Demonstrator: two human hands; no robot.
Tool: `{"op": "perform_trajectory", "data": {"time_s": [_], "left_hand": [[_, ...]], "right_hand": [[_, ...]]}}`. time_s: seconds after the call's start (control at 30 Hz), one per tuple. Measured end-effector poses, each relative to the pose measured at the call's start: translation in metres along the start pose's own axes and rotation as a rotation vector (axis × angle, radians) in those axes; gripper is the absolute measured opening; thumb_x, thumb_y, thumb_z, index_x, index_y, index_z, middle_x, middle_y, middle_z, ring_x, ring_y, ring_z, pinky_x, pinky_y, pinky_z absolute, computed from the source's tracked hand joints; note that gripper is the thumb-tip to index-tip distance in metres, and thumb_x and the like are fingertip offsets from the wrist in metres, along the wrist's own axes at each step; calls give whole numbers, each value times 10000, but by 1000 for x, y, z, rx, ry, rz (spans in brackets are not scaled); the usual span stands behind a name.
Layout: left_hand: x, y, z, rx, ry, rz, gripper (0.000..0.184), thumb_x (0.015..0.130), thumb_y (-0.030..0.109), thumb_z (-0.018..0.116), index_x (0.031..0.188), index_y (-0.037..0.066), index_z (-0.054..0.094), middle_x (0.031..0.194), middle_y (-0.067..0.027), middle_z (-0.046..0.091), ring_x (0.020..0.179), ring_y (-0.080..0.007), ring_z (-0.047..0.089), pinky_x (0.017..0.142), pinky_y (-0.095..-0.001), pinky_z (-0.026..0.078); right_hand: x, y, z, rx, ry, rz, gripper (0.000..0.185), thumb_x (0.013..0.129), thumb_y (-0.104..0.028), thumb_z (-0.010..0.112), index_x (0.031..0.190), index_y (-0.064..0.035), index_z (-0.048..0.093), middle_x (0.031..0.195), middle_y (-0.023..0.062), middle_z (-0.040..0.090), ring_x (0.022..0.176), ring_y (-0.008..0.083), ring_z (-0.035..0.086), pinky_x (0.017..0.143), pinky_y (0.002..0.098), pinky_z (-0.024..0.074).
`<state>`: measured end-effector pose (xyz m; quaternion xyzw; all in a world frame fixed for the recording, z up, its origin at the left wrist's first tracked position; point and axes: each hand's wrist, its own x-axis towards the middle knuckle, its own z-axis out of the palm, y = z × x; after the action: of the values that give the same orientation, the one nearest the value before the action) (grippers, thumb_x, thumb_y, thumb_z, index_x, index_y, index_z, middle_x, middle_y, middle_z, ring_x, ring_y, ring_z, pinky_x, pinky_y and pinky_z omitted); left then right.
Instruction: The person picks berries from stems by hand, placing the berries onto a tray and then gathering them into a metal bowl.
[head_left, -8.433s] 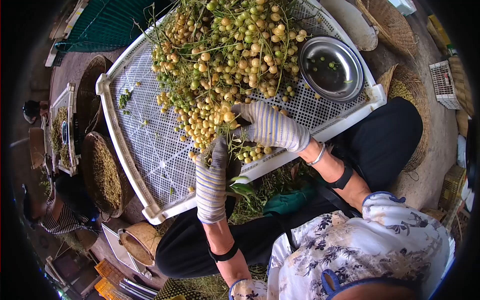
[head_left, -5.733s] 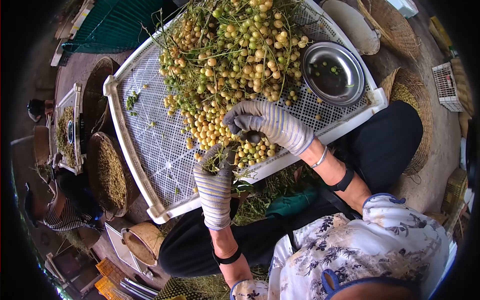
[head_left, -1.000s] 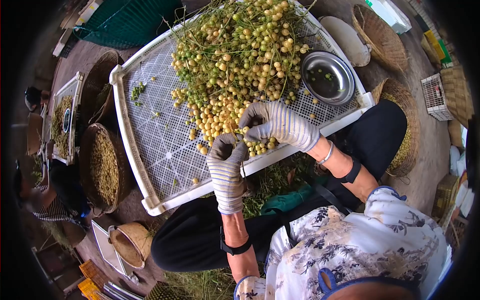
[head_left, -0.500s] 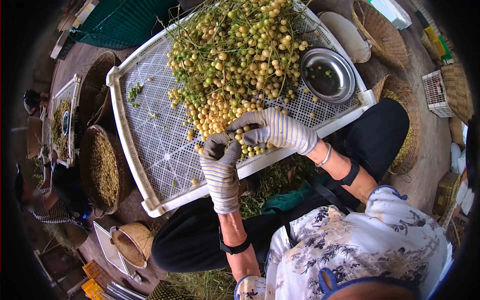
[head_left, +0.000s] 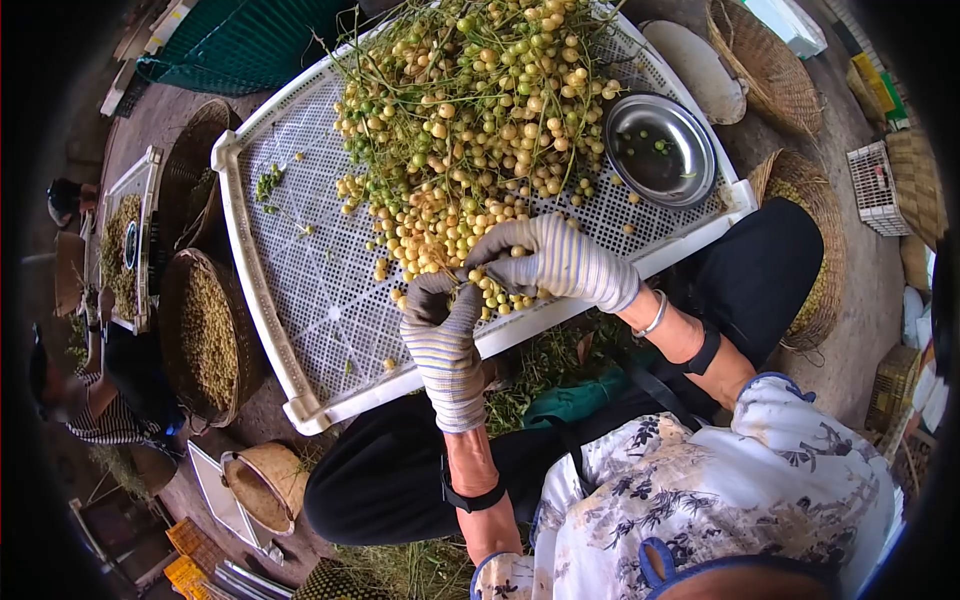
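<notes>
Both my hands wear striped knit gloves with dark, stained fingers. Fingertips meet over the near edge of the white perforated tray [head_left: 300,330]. My left hand [head_left: 442,340] is closed in a pinch, and my right hand [head_left: 560,262] pinches from the other side. Between them a thin fruit stem [head_left: 458,276] partly shows; the fingers hide most of it. Loose yellow berries [head_left: 440,240] lie just beyond and under the fingers. Behind them rises a heap of berry bunches [head_left: 480,110], yellow and green on tangled stems.
A steel bowl [head_left: 690,165] with a few green berries sits at the tray's right. Berry-filled baskets [head_left: 212,335] stand left and right [head_left: 830,250]. A green basket [head_left: 240,50] is at the back left. At far left another person [head_left: 105,405] works beside a similar tray [head_left: 150,230].
My hands stay pinched together in nearly the same spot, with only slight finger movement. The view has shifted very slightly; the heap and bowl look the same.
</notes>
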<state>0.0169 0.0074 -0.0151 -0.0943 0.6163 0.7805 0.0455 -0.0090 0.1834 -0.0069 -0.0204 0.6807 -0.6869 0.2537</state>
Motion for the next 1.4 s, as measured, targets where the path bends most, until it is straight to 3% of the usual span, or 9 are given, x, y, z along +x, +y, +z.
{"op": "perform_trajectory", "data": {"time_s": [0.03,0.4,0.53,0.57,0.67,0.7,1.07,1.3,1.4], "left_hand": [[-1,-1,0,1,-7,9,149,807,-1,664,942,6,603,797,-24,621,694,-77,570,647,-210,475],[4,1,-7,-181,-76,-116,165,800,3,658,953,11,597,822,-61,632,693,-116,590,650,-237,498],[-2,3,-3,-235,-71,-128,163,803,-2,652,955,11,596,839,-68,634,702,-130,602,652,-250,510],[-3,4,-2,-151,-41,-106,154,802,-5,650,948,3,602,834,-53,632,702,-114,589,651,-239,497],[-3,2,1,37,71,-16,148,798,14,666,938,-1,621,830,-35,635,704,-92,568,653,-226,479],[-5,7,4,105,64,0,138,798,16,684,928,-4,640,835,-29,646,722,-75,561,664,-221,471],[-9,-5,16,259,157,94,163,768,-2,721,914,-11,649,840,-55,670,730,-90,591,684,-245,502],[-13,-7,25,82,234,66,140,789,-15,704,902,-3,623,827,-43,643,722,-89,578,687,-236,498],[-12,-6,23,130,231,71,149,795,-21,701,920,-5,620,847,-43,642,739,-86,577,702,-238,498]], "right_hand": [[9,19,8,-359,203,-354,171,882,-130,603,1020,-61,677,787,90,678,684,164,624,637,288,506],[3,10,7,-181,90,-276,211,852,-159,676,1022,-36,652,886,101,694,787,163,662,723,292,524],[6,14,12,-591,331,-402,258,826,-49,671,1078,-36,613,942,87,670,827,208,657,767,283,512],[8,12,12,-577,358,-369,329,789,-53,696,1108,-79,616,1064,105,644,966,281,632,849,334,505],[6,0,9,-984,529,-695,323,790,-130,696,1107,-117,638,1210,73,582,1186,291,517,991,424,426],[7,4,4,-965,467,-662,309,777,-160,696,1084,-155,665,1277,53,540,1306,294,390,1085,495,302],[6,9,11,-1093,321,-704,139,751,-221,681,843,-117,691,1136,38,619,1261,256,451,1106,547,218],[11,14,8,-484,385,-605,153,740,-50,707,882,-89,669,1075,52,626,1037,278,593,899,371,484],[12,10,4,-656,445,-714,156,739,-144,735,885,-103,698,1087,56,635,1057,246,574,947,400,432]]}}
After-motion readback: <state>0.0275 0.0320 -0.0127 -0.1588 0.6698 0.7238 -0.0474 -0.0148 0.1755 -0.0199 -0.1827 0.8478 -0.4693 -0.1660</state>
